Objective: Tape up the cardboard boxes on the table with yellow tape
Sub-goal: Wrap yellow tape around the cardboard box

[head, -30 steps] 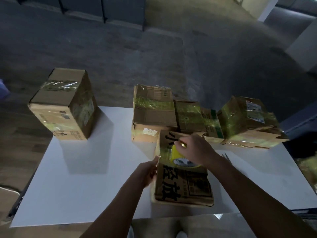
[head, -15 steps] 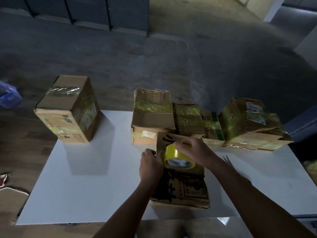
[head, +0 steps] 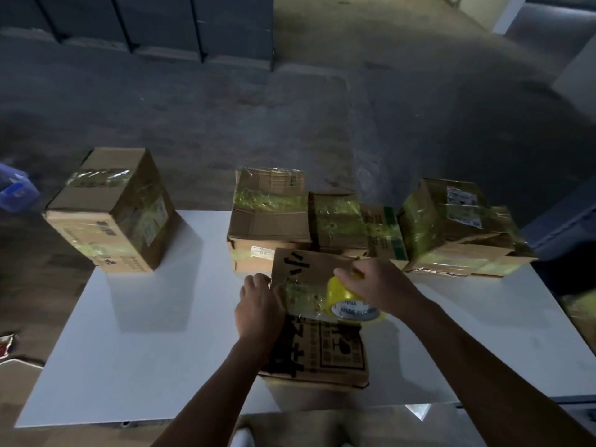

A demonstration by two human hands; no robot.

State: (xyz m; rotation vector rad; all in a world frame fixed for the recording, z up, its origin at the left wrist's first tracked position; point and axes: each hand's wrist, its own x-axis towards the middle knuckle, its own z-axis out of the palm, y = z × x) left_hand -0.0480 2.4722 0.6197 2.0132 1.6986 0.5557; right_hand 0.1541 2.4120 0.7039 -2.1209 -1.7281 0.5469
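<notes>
My right hand (head: pixel 382 290) grips the tape roll (head: pixel 350 303) atop the box (head: pixel 338 350), lower centre. My left hand (head: pixel 258 309) clasps the box's left edge

The right hand (head: pixel 377 288) covers the far side of the yellow tape roll (head: pixel 342 301), so only part of the print on its core reads (the rest runs under the wrist). The left hand (head: pixel 258 304) hides the near box's (head: pixel 335 350) left edge, its own fingertips out of sight. A blue thing (head: pixel 16 195) beyond the table's (head: pixel 145 366) far left corner is cut off by the picture's edge.
</notes>
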